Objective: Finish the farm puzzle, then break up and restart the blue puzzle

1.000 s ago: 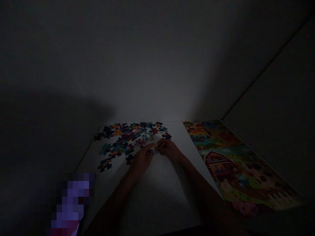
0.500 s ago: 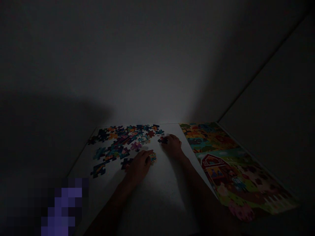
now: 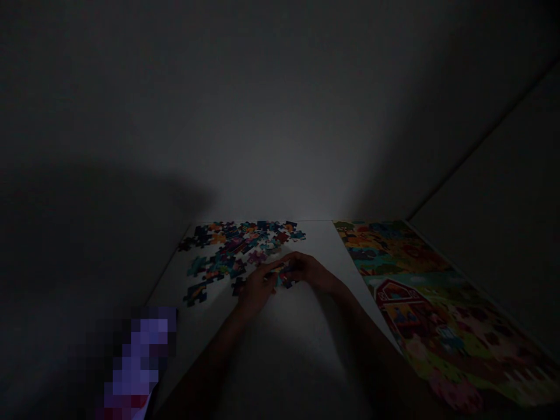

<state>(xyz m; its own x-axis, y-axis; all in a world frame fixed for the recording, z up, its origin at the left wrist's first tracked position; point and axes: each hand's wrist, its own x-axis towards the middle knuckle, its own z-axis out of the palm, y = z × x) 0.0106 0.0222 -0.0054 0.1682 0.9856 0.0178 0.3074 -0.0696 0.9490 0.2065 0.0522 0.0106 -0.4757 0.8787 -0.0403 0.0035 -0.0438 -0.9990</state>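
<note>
On the pale surface, from where I stand, a printed farm picture lies along the right and loose puzzle pieces spread across the far left. Half a second ago the right hand was reaching apart; now it's back by the left hand, pinching a dark piece beside the bright piece the other grasps.

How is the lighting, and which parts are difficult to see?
Head view: very dim, plain pale wall brightest in its middle, soft shadows at both sides; head view: multicoloured jigsaw pieces between the bare hands hard to distinguish; head view: purple patch at lower left, pixelated.
</note>
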